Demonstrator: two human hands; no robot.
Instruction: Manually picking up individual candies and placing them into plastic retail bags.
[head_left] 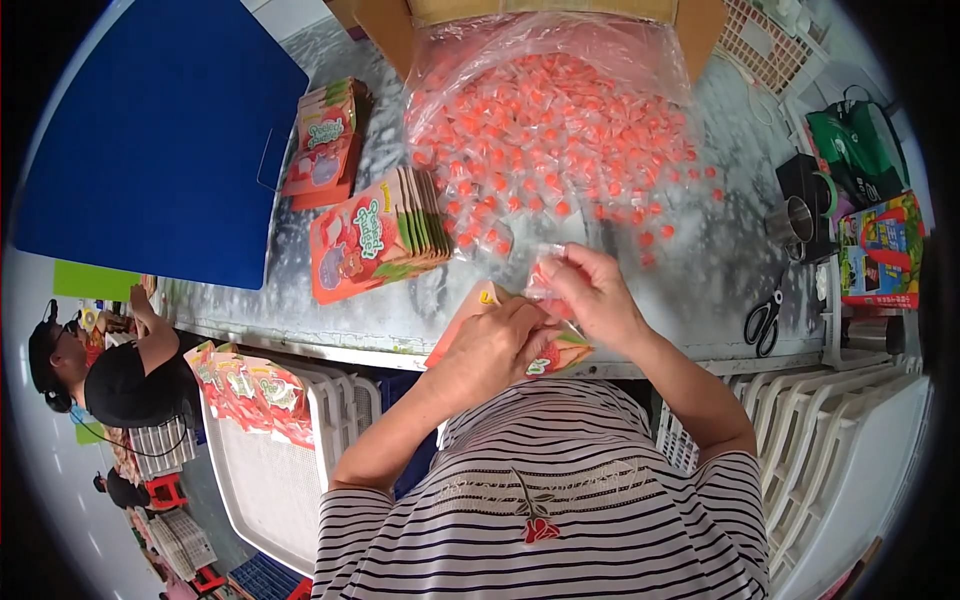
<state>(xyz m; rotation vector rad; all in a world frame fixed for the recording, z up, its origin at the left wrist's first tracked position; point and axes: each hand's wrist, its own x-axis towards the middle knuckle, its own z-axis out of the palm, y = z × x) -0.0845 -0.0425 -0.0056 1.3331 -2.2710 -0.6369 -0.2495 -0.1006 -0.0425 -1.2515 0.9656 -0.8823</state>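
At the table's front edge my left hand (490,345) is closed on a red printed pouch (566,354), pressing near its top. My right hand (597,297) pinches clear-wrapped red candies (543,278) right at the pouch. How many candies it holds cannot be made out, and the pouch opening is mostly hidden by my fingers. Beyond my hands spreads a big heap of individually wrapped red candies (560,140). Left of the heap lies a fanned stack of flat pouches (350,248), with a second pouch stack (325,135) behind it.
An open cardboard box (702,35) with a plastic liner stands behind the heap. Scissors (765,322) and a metal cup (790,220) are at the right. A blue board (150,140) rises at the left. Below, a white tray (262,490) bears pouches (255,395). A co-worker (140,385) is farther left.
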